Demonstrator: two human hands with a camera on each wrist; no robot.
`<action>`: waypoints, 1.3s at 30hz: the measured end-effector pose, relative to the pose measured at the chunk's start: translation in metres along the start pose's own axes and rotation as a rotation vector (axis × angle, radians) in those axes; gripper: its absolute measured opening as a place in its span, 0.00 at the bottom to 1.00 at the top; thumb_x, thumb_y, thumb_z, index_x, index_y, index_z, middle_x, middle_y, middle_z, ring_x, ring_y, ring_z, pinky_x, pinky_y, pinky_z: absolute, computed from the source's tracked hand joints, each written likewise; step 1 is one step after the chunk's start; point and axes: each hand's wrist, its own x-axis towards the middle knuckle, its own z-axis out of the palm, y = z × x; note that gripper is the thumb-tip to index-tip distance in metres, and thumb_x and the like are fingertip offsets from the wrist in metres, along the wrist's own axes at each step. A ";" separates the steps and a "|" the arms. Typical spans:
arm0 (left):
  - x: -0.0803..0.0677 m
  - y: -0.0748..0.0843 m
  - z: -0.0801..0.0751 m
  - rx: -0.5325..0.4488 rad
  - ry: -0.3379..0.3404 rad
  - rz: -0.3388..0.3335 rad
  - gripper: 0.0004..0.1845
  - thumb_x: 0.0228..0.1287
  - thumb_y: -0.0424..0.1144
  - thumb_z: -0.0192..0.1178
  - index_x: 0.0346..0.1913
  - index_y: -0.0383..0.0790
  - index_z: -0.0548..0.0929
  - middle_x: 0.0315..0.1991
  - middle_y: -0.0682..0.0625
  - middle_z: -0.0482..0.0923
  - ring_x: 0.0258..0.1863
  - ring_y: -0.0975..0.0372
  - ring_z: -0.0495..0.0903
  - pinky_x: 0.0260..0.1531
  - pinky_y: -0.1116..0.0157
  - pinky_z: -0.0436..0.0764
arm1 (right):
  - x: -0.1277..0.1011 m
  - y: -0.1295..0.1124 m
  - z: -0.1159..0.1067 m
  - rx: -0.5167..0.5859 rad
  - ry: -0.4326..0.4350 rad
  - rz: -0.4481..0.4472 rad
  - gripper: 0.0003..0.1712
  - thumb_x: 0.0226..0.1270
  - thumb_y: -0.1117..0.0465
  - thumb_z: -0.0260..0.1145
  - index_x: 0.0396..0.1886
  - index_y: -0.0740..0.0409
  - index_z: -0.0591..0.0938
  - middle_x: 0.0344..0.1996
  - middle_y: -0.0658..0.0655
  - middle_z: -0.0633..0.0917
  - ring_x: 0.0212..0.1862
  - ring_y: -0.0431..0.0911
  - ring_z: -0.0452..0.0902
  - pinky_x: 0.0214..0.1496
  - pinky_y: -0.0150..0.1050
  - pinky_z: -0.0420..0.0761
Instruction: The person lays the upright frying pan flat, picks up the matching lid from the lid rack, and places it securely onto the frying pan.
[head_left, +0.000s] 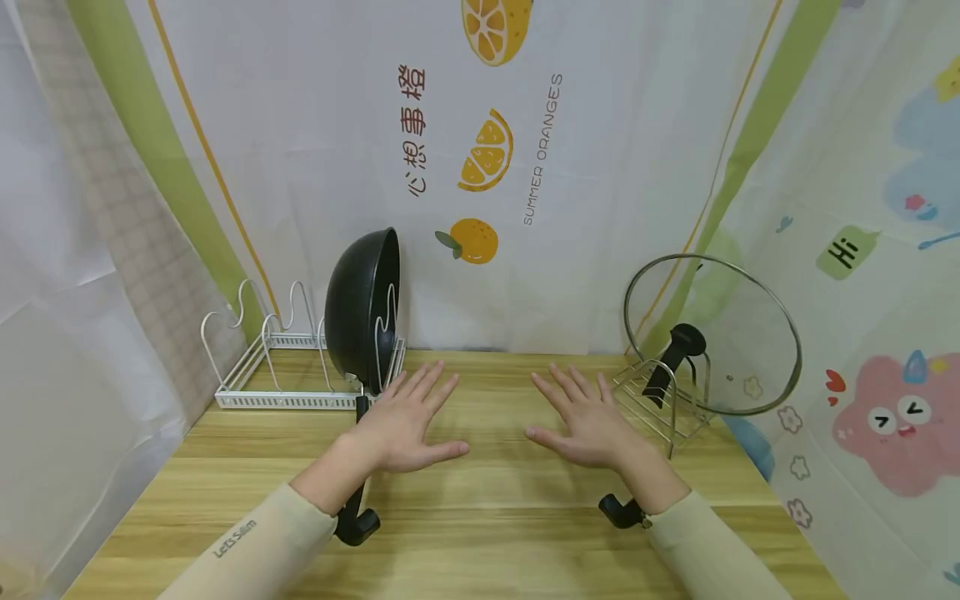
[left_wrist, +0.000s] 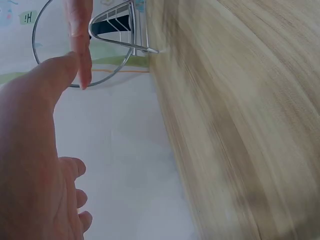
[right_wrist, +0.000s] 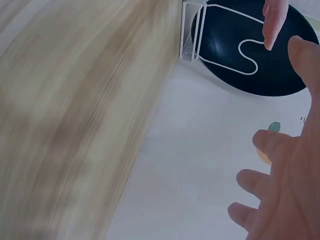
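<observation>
Two racks stand at the back of your wooden table (head_left: 480, 533). At your left, the white wire rack (head_left: 247, 379) holds a black pan (head_left: 360, 308) on edge in its end slot, handle pointing toward you. At your right, the metal stand (head_left: 660, 400) carries a glass lid (head_left: 712, 333) upright. Your left hand (head_left: 405, 421) and right hand (head_left: 588, 421) lie between them, flat, fingers spread, holding nothing.

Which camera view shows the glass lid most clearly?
The head view: the glass lid stands whole on its wire stand. The left wrist view shows only part of its rim behind a thumb. The right wrist view does not show it.
</observation>
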 end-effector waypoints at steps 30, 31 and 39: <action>-0.055 -0.037 -0.034 -0.434 0.595 -0.002 0.14 0.76 0.30 0.66 0.59 0.39 0.89 0.52 0.47 0.87 0.45 0.68 0.84 0.41 0.62 0.89 | 0.031 -0.024 0.014 0.742 0.053 0.054 0.19 0.85 0.49 0.65 0.64 0.51 0.88 0.52 0.52 0.92 0.48 0.41 0.86 0.50 0.43 0.86; -0.058 -0.040 -0.034 -0.434 0.604 -0.023 0.13 0.76 0.30 0.66 0.59 0.38 0.89 0.52 0.47 0.87 0.45 0.70 0.83 0.41 0.63 0.89 | 0.033 -0.027 0.014 0.781 0.039 0.052 0.19 0.85 0.49 0.65 0.65 0.51 0.88 0.52 0.53 0.91 0.48 0.42 0.86 0.51 0.43 0.87; -0.083 -0.060 -0.030 -0.452 0.539 -0.129 0.16 0.77 0.33 0.67 0.63 0.34 0.87 0.55 0.40 0.87 0.47 0.71 0.83 0.41 0.68 0.86 | 0.048 -0.050 0.020 0.997 -0.052 0.041 0.18 0.86 0.53 0.63 0.64 0.57 0.87 0.58 0.64 0.89 0.52 0.52 0.87 0.60 0.58 0.87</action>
